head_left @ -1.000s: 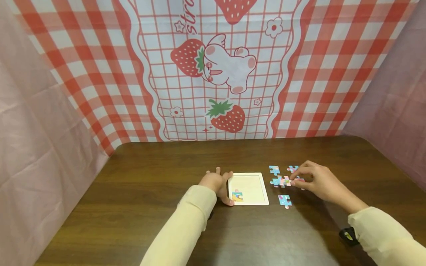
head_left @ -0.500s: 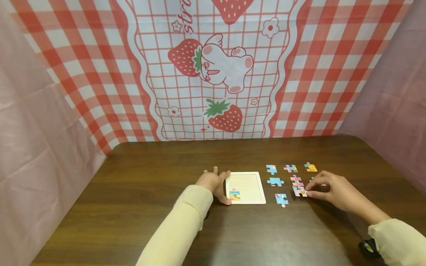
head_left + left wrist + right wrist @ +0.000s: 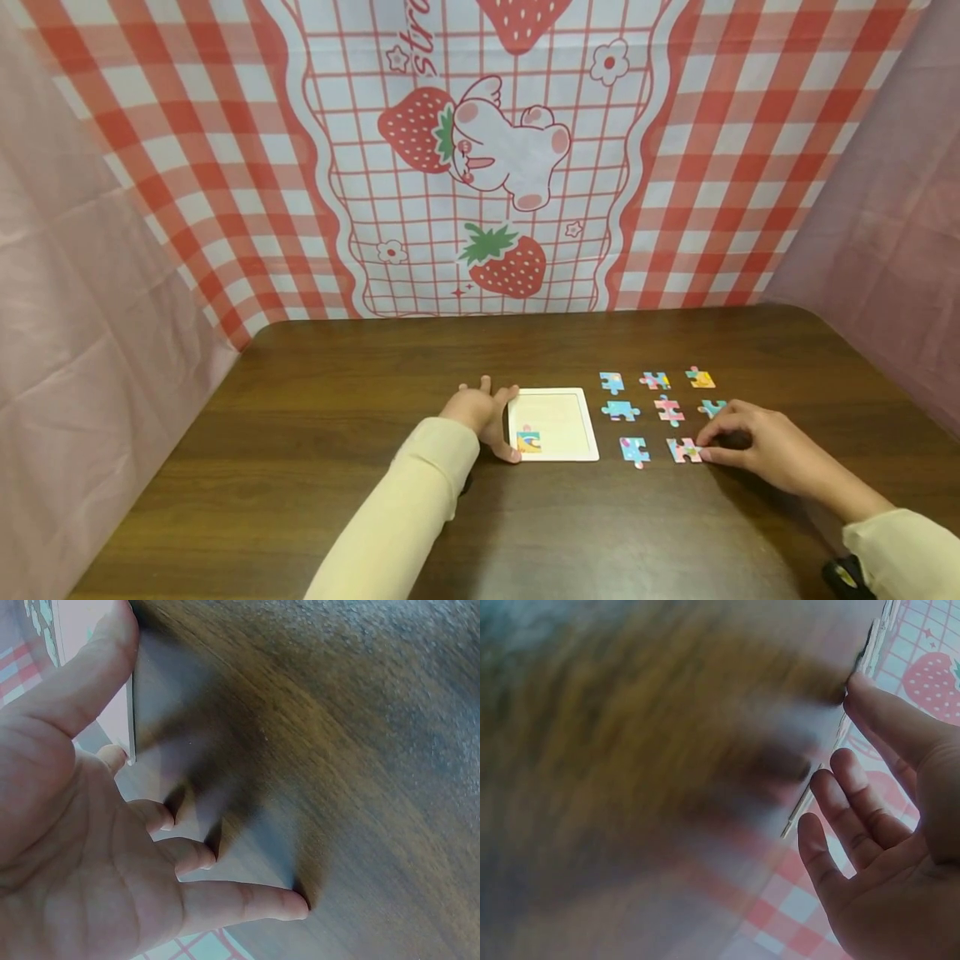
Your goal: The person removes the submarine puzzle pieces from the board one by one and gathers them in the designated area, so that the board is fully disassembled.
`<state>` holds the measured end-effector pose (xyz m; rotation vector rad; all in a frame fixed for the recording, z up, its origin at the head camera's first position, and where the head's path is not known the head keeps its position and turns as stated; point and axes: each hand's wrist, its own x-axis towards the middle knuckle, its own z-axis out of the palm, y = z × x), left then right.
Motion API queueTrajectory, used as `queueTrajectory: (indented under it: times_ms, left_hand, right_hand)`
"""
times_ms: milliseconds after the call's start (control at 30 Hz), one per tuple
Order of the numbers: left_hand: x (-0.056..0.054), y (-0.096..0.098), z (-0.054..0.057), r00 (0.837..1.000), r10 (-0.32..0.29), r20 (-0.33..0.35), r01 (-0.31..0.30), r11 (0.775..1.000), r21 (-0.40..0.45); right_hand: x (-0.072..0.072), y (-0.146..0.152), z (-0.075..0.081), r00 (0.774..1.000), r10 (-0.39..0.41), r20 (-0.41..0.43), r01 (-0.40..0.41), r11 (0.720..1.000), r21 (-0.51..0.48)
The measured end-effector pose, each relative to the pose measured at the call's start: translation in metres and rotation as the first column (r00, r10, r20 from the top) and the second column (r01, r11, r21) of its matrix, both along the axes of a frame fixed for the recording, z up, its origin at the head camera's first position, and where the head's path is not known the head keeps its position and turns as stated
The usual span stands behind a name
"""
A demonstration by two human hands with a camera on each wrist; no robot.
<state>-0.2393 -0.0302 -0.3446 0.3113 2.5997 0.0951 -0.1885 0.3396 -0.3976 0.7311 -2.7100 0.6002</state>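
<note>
My left hand (image 3: 480, 417) rests at the left side of a square puzzle tray (image 3: 591, 433), thumb at the near corner, a finger at the far one. In the left wrist view the other fingers of this left hand (image 3: 97, 840) spread onto the table. One puzzle piece (image 3: 529, 442) with a yellow and blue print lies in the tray's near left corner. My right hand (image 3: 768, 446) pinches the right edge of a pink puzzle piece (image 3: 682, 451), low over the table. In the right wrist view my right hand (image 3: 900, 840) shows bent fingers beside the piece edges.
Loose puzzle pieces lie in rows right of the tray, among them a blue puzzle piece (image 3: 634, 450), a pink puzzle piece (image 3: 667, 410) and a yellow puzzle piece (image 3: 701, 378). A checked strawberry cloth (image 3: 495, 167) hangs behind the brown table (image 3: 337, 367).
My right hand has carried the pink piece from the middle of the group right and toward me, into the near row beside the blue one. My left hand stays at the tray.
</note>
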Motion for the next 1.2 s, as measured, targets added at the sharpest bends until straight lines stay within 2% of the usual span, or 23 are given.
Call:
queueTrajectory:
  times_ms: [233,400,633,767,967,1200]
  left_hand:
    - [0.000,0.000,0.000,1.000,0.007,0.005,-0.007,1.000,0.004]
    - [-0.001,-0.001,0.000,1.000,0.003,0.010,-0.003,1.000,0.000]
    - [-0.002,-0.002,0.000,0.999,0.011,0.034,-0.011,1.000,-0.016]
    - [-0.002,-0.002,-0.001,0.999,0.009,0.040,-0.009,1.000,-0.014]
    - [-0.002,-0.002,0.000,1.000,0.002,0.027,-0.002,1.000,-0.011]
    - [-0.001,0.000,0.001,1.000,0.008,0.027,-0.008,1.000,0.004]
  right_hand:
    - [0.000,-0.001,0.002,1.000,0.016,-0.008,-0.016,1.000,0.015]
    - [-0.001,-0.001,0.003,1.000,0.022,0.017,-0.023,0.999,0.037]
    - [-0.004,-0.004,0.010,1.000,0.005,-0.019,-0.003,0.996,0.084]
    - [-0.005,-0.011,0.018,0.999,-0.036,0.005,0.036,0.999,0.034]
    - [-0.008,-0.034,0.033,0.994,-0.060,0.089,0.072,0.987,-0.142]
    - [-0.008,-0.068,0.051,0.967,-0.066,0.248,0.127,0.962,-0.240]
